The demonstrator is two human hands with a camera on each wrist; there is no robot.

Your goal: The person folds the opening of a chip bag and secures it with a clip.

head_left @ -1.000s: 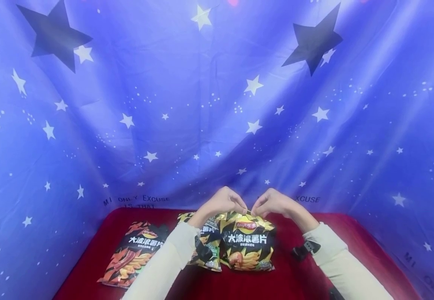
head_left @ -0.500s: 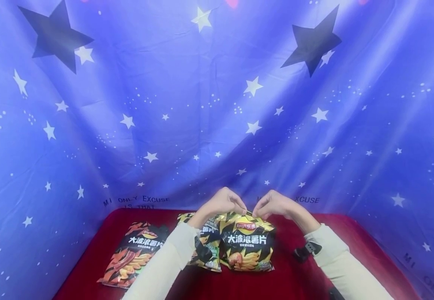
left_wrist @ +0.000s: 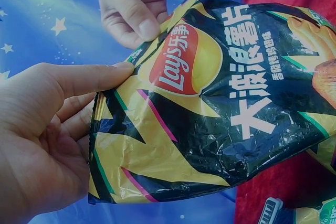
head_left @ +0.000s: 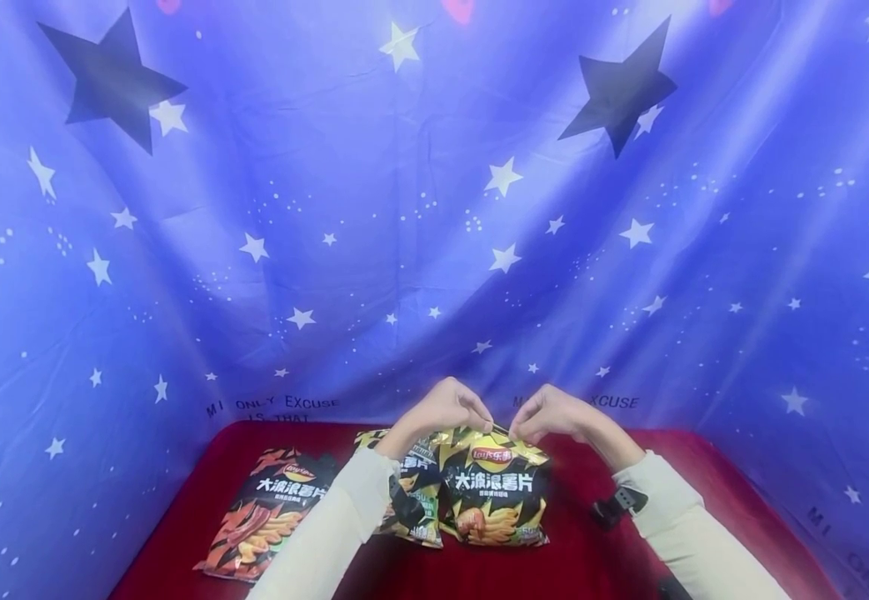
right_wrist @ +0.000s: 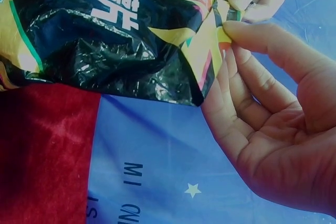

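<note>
A black and yellow Lay's chip bag stands upright on the red cloth, its top edge between both hands. My left hand pinches that edge near its middle; in the left wrist view the thumb of the left hand lies on the front of the bag. Close beside it, my right hand pinches the same edge a little to the right. The right wrist view shows the right hand with thumb and fingers on the yellow top seam of the bag.
Another black and yellow chip bag sits just left of the held one, partly behind my left forearm. Farther left lies a red and black chip bag. Red cloth covers the table. A blue star-patterned curtain hangs behind.
Along the bag's top edge, my right hand has shifted slightly right, widening the gap between the hands. Both still pinch the bag. The head view has tilted up slightly.
</note>
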